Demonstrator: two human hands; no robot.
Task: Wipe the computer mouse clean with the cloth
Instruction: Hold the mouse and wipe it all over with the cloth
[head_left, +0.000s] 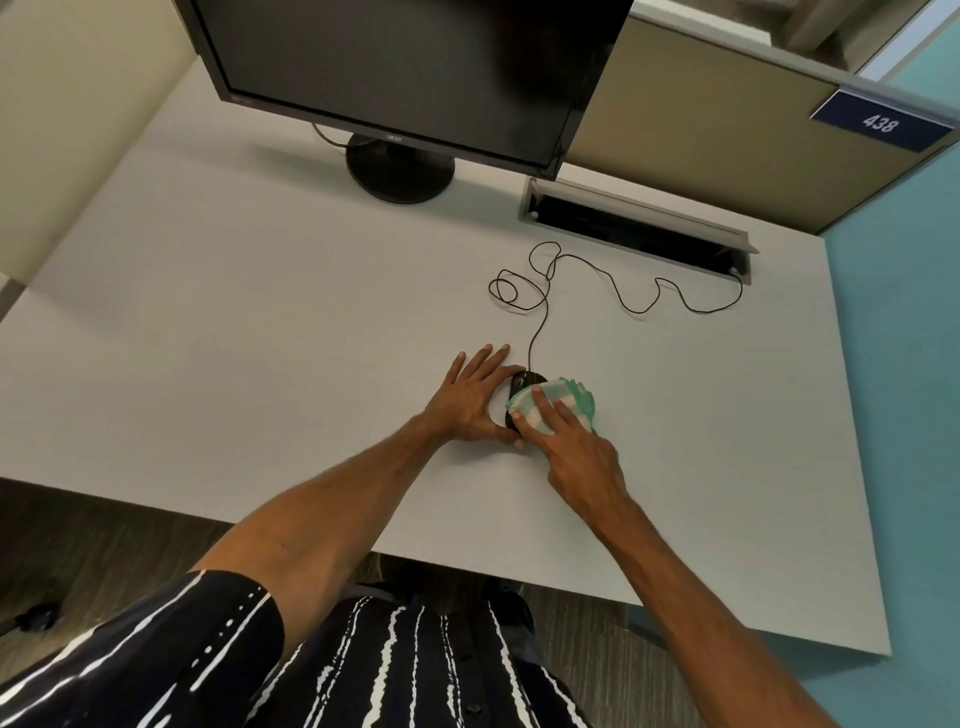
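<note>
A black wired computer mouse (523, 383) lies on the white desk (260, 338), mostly covered. My left hand (470, 400) rests flat on the desk against the mouse's left side, thumb and index finger bracing it. My right hand (574, 449) presses a folded green-and-white cloth (563, 402) down onto the top and right side of the mouse. Only the mouse's front tip and left edge show. Its thin black cable (540, 291) loops away toward the back of the desk.
A black monitor (405, 67) on a round stand (400, 169) stands at the back. A metal cable tray slot (639, 228) sits at the back right, below a partition with a blue "438" sign (880, 123). The desk's front edge runs close to my body.
</note>
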